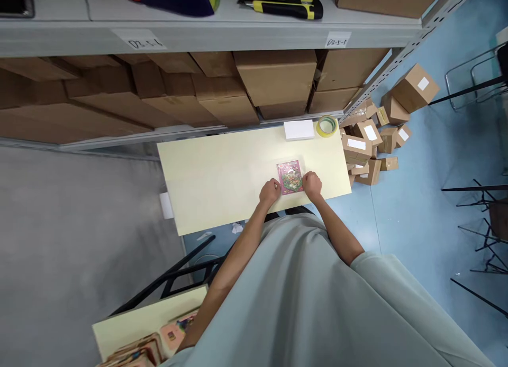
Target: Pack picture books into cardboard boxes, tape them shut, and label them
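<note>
A small pink packet (290,177) with a colourful garden-like picture lies flat on the pale yellow tabletop (214,171). It has a shiny look, as if in clear plastic. At its left edge my left hand (270,191) is closed, knuckles up, with the fingertips curled in at the packet's lower left side. My right hand (312,185) is a closed fist against the right edge. Both hands seem to pinch the packet's sides, though the fingertips are mostly hidden.
Behind the packet are a white box (299,129) and a roll of tape (327,126). A shelf of cardboard boxes (278,76) borders the table's far side, with a utility knife (283,6) above. Cartons (359,145) pile up at right. Picture-covered items (174,335) lie on a lower-left surface.
</note>
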A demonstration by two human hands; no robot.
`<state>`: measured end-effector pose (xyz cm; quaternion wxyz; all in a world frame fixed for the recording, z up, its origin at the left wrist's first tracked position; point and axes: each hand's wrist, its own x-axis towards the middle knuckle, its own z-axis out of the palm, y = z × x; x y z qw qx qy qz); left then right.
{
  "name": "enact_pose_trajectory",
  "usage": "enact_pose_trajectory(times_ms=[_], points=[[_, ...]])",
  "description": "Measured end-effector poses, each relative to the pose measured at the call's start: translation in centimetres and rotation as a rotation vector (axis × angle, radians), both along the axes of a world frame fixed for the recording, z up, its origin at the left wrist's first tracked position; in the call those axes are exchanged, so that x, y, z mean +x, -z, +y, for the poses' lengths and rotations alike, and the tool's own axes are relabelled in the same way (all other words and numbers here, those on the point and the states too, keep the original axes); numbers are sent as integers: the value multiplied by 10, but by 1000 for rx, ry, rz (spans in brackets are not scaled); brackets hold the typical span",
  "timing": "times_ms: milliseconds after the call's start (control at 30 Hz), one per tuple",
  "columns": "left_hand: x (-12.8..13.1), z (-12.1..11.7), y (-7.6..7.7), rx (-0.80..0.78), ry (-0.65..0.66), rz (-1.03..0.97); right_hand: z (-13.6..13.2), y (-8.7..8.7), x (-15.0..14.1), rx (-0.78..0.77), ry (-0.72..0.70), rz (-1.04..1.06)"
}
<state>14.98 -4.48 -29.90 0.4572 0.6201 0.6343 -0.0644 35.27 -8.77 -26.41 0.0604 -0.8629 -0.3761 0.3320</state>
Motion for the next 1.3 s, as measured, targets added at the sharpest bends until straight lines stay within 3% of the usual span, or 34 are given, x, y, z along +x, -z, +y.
enact_pose_trajectory(times_ms=[367, 500, 633, 767, 967, 1067, 1133, 1300], points=[[6, -6, 6, 20, -175, -46, -1, 8, 3, 160, 49, 216], [7, -7, 9, 21, -290, -90, 0, 3, -6, 204, 90, 234], [7, -11, 5, 52, -451, -179, 0, -11, -22, 313, -14, 231], [4, -23, -12, 121, -547, -344, 0, -22, -46, 379, -97, 274], [-23, -36, -32, 161, -725, -702, -6, -21, -83, 448, -362, 557], [-43, -31, -28, 183, -720, -541, -9, -12, -90, 415, -481, 711], [-54, -24, -21, 206, -698, -411, -9, -4, -87, 362, -480, 763], [-73, -9, -5, 208, -722, -283, 4, 13, -66, 174, -186, 565]])
